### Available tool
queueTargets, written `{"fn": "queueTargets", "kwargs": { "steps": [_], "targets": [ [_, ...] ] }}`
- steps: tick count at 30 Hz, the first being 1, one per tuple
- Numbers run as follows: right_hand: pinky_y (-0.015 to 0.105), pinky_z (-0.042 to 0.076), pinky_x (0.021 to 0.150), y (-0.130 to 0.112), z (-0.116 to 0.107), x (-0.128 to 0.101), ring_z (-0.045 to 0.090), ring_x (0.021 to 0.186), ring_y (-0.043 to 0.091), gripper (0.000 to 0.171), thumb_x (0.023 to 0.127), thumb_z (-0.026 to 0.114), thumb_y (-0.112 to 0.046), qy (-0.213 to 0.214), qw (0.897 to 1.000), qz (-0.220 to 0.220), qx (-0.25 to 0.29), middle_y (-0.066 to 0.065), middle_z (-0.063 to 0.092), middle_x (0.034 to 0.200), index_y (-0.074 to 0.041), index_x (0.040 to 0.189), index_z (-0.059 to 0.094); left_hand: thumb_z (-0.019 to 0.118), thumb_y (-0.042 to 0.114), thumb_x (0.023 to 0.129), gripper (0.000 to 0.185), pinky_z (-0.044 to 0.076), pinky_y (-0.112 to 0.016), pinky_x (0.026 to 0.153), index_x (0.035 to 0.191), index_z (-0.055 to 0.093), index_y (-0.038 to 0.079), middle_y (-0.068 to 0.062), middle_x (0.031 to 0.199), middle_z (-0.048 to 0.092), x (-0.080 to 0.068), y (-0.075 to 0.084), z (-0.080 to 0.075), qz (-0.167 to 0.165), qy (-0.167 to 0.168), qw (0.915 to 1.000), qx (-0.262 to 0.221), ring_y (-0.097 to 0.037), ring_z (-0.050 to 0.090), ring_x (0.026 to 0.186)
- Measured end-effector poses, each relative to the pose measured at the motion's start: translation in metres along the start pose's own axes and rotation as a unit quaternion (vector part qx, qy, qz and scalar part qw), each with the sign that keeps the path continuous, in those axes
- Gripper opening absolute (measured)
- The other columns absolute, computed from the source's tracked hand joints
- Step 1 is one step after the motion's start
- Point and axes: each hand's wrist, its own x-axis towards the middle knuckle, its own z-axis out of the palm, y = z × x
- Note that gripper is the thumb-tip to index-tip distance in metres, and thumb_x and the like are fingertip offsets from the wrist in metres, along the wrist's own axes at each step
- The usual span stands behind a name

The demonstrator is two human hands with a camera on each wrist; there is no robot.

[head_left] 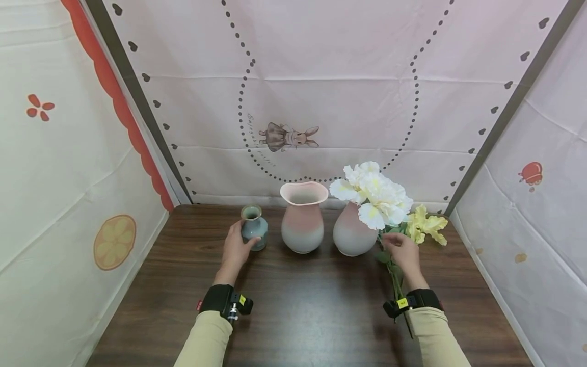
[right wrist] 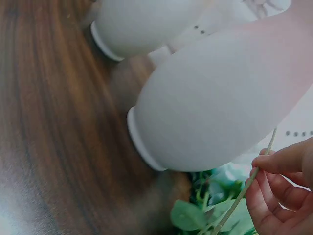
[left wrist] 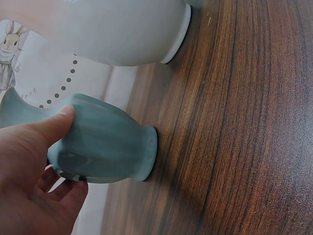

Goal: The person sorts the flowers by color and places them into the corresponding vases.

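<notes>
Teal vase (head_left: pixel 253 226) stands upright on the table (head_left: pixel 302 306), long axis vertical, mouth up, at the left end of a row of three vases. Left hand (head_left: pixel 236 251) grips it: thumb across the body, fingers curled round the far side, seen clearly in the left wrist view (left wrist: pixel 105 147). Glaze is grey-teal, faintly ribbed, with narrow neck, flared lip and small foot flat on the wood. White flowers (head_left: pixel 373 192) are carried on a thin green stem (head_left: pixel 394 278) that runs from near the right wrist up and away toward the back wall, heads uppermost in front of the right-hand pink vase (head_left: pixel 352 233). Right hand (head_left: pixel 404 253) pinches the stem between thumb and fingers; the right wrist view shows the pinch (right wrist: pixel 281 188) just beside that vase's belly. Yellow flower (head_left: pixel 426 225) lies just right of the white cluster; whether it shares the held stem cannot be told. Count: vases 3 (one teal, two pink-to-white, the middle one (head_left: pixel 302 216) with a wavy lip); white blooms in one cluster, individual count unclear; yellow 1.
</notes>
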Motion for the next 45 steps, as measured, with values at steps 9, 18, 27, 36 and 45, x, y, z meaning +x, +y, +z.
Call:
{"fn": "queueTargets", "kwargs": {
  "steps": [9, 18, 27, 36, 45],
  "targets": [
    [0.017, 0.047, 0.072, -0.021, -0.018, -0.005, 0.065, 0.097, 0.017, 0.030, 0.100, 0.058, -0.016, 0.055, 0.997, 0.010, 0.045, 0.023, 0.066, 0.123, -0.002, 0.126, 0.065, 0.069, 0.029, 0.095, 0.077, 0.032, -0.054, 0.120, 0.155, 0.027, 0.004, -0.022, 0.160, 0.027, 0.001, 0.001, -0.001, -0.003, -0.002, 1.0000, 0.003, -0.040, 0.032, 0.147],
    [0.014, 0.049, 0.057, -0.032, -0.025, -0.008, 0.055, 0.074, -0.010, 0.025, 0.098, 0.060, -0.013, 0.146, 0.977, 0.032, 0.149, 0.000, 0.067, 0.097, 0.000, 0.119, 0.065, 0.068, 0.029, 0.096, 0.077, 0.032, -0.055, 0.120, 0.155, 0.027, 0.004, -0.022, 0.161, 0.027, 0.000, 0.000, -0.001, -0.002, -0.002, 1.0000, 0.003, -0.040, 0.032, 0.147],
    [0.006, 0.052, 0.071, -0.049, -0.033, -0.013, 0.062, 0.078, -0.008, 0.020, 0.095, 0.060, 0.001, 0.224, 0.935, -0.061, 0.267, -0.019, 0.062, 0.088, 0.009, 0.114, 0.061, 0.068, 0.030, 0.095, 0.077, 0.033, -0.056, 0.120, 0.155, 0.027, 0.004, -0.022, 0.161, 0.027, -0.001, 0.000, -0.001, -0.002, -0.002, 1.0000, 0.000, -0.041, 0.032, 0.147],
    [0.010, 0.056, 0.075, -0.076, -0.045, -0.022, 0.066, 0.084, 0.003, 0.011, 0.093, 0.062, 0.006, 0.255, 0.891, -0.130, 0.352, -0.009, 0.069, 0.090, 0.004, 0.103, 0.065, 0.068, 0.029, 0.096, 0.077, 0.034, -0.056, 0.119, 0.155, 0.027, 0.004, -0.022, 0.160, 0.027, -0.002, 0.001, -0.001, 0.000, -0.002, 1.0000, 0.002, -0.041, 0.033, 0.146],
    [0.013, 0.056, 0.079, -0.094, -0.054, -0.030, 0.065, 0.087, 0.008, 0.014, 0.093, 0.061, 0.008, 0.255, 0.870, -0.172, 0.386, -0.002, 0.068, 0.094, 0.001, 0.104, 0.066, 0.068, 0.029, 0.096, 0.077, 0.034, -0.056, 0.119, 0.155, 0.027, 0.004, -0.022, 0.161, 0.027, -0.002, 0.001, 0.000, 0.001, -0.001, 1.0000, -0.002, -0.041, 0.033, 0.146]
  ]
}}
